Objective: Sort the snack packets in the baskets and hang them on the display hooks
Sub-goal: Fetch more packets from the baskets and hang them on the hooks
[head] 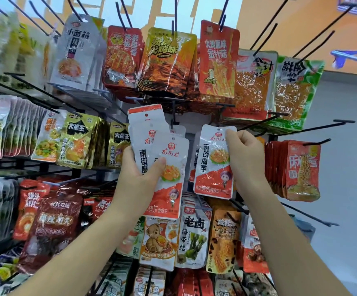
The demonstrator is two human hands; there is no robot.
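Observation:
My left hand (140, 178) grips a fanned stack of white-and-red snack packets (164, 159), thumb across the front one. My right hand (245, 159) pinches one matching white-and-red packet (213, 167) by its upper right edge and holds it upright in front of the rack. A black display hook (174, 121) juts out between the two hands, with a similar white packet (178, 130) hanging on it behind. No basket is in view.
The rack is packed with hanging snack packets: orange and red ones (169, 60) above, yellow ones (77, 139) left, red ones (301, 169) right, brown and seaweed packs (192, 236) below. Bare black hooks (314, 130) stick out at the right.

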